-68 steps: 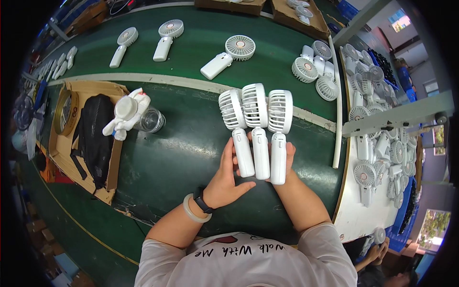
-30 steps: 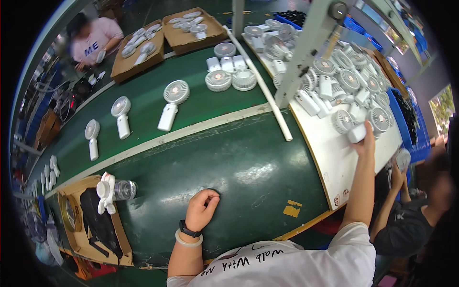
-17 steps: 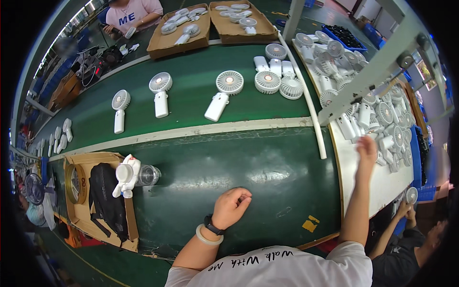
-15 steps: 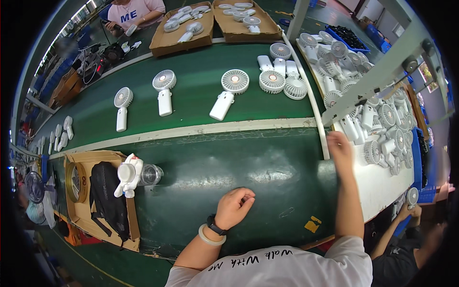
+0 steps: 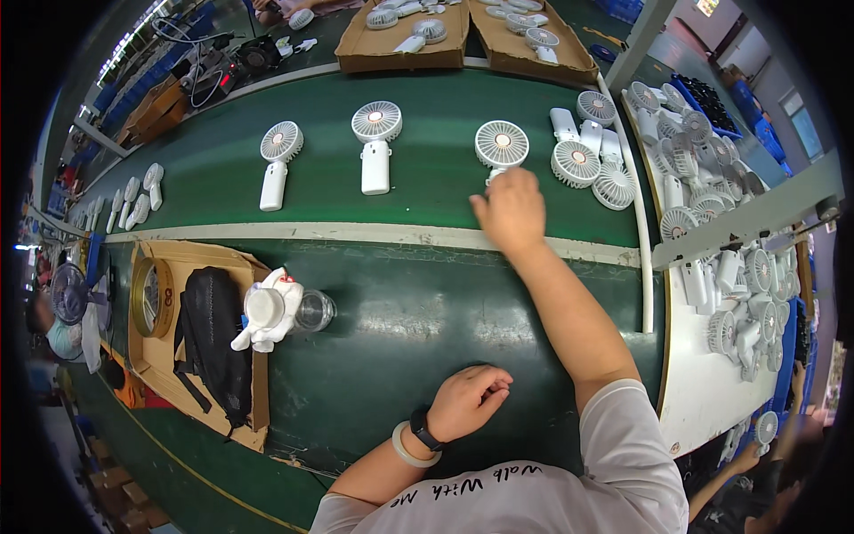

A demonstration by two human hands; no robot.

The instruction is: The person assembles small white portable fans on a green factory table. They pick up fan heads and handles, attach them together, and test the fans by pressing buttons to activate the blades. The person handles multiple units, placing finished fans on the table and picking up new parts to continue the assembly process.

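R hand (image 5: 513,212): palm down over lower part of mid fan (image 5: 501,142); fingertips hidden under the hand, can't tell if gripping or only resting.
Mid fan: on green belt (image 5: 427,200), grille up, handle mostly covered. Risk (est.): if held at one end only, head may tip or twist handle loose.
L hand (image 5: 467,403): by near side of green bench (image 5: 382,374), fingers half-curled, thumb apart, nothing seen in them. Well apart from mid fan, so prob. no 2nd support if R slips.
Pale strip (image 5: 356,233): btwn belt & bench. Fan dragged low, not lifted, could snag or scuff here.
Fan cluster (image 5: 576,163): near mid fan, to its right; units crowded by white rail (image 5: 646,267). A sideways swing might knock grille on grille.
L fans (image 5: 375,147): two, spaced out on belt, apart from R hand; low risk, I'd say.
Fan pile (image 5: 722,331): heaped on white table (image 5: 712,393); R elbow swung wide could bump table edge, poss. shift loose units.
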